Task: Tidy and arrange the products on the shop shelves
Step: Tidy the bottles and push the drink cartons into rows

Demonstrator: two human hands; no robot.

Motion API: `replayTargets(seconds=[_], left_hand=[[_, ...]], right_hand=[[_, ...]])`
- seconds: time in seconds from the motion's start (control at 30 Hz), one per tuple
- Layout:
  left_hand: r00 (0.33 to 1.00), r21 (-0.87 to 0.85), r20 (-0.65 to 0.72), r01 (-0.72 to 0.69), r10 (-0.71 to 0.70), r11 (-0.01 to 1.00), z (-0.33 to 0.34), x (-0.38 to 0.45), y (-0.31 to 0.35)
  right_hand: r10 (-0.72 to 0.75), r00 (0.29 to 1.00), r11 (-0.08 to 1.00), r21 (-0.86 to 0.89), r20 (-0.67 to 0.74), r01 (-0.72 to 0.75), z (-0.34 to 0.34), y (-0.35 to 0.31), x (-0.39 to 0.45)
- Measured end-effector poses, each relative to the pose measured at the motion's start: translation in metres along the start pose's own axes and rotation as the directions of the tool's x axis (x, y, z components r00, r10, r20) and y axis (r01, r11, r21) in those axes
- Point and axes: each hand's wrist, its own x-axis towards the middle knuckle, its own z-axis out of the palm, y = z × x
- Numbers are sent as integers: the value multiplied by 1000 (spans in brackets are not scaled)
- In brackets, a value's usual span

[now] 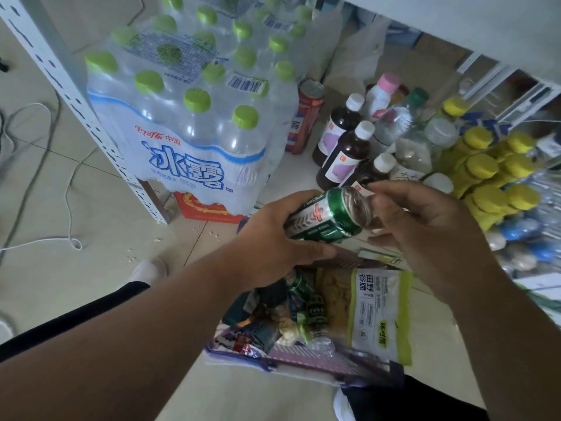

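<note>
My left hand [270, 238] grips a green drink can [328, 215] lying on its side, its silver end turned to the right. My right hand [425, 226] is at that end, its fingers curled round the can's rim from the right. Both hands hover above a purple basket [303, 361] on the floor that holds another green can [296, 284], a white-and-green snack bag [379, 311] and other packets. Behind the hands, dark bottles with white caps [346, 153] stand on the low shelf.
A shrink-wrapped pack of water bottles with green caps [188, 117] stands at left on a red box [206, 209], beside a white perforated shelf post [76, 95]. A red can [305, 117] stands behind it. Yellow-capped bottles [491, 174] fill the right. White cables [69, 214] lie on the tiled floor.
</note>
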Motion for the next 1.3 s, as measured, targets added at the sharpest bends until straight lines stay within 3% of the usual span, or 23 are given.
replayTargets(seconds=[0.2,0.37,0.53,0.67,0.73,0.83,0.93,1.13,1.3], left_hand=[[999,187,48,-22,14,982,-3,-6,-4],[988,-247,96,143,-123,958,-4,0,-5],[987,-277,-22,149,-161,949,-2,3,0],[978,-251,-31,191,-205,949,-4,4,6],[964,-126,-56,251,-259,960,-9,6,6],[942,259,-179,324,-285,910,-18,8,-4],[948,505,-145,316,-282,803,-19,8,-12],[925,632,20,283,-380,721,-16,8,-25],[951,692,20,209,-308,691,-14,6,-19]], right_hand=[[122,967,983,110,223,-149,2,12,3],[148,960,972,142,239,-186,1,21,11],[112,956,982,115,270,-148,5,26,14],[84,965,991,79,249,-107,9,29,16],[63,968,998,-45,242,-53,12,33,15],[39,973,908,-415,229,61,22,45,11],[109,946,848,-525,305,72,42,82,9],[302,902,714,-700,310,1,82,185,0],[345,888,694,-720,303,-24,92,210,-12]])
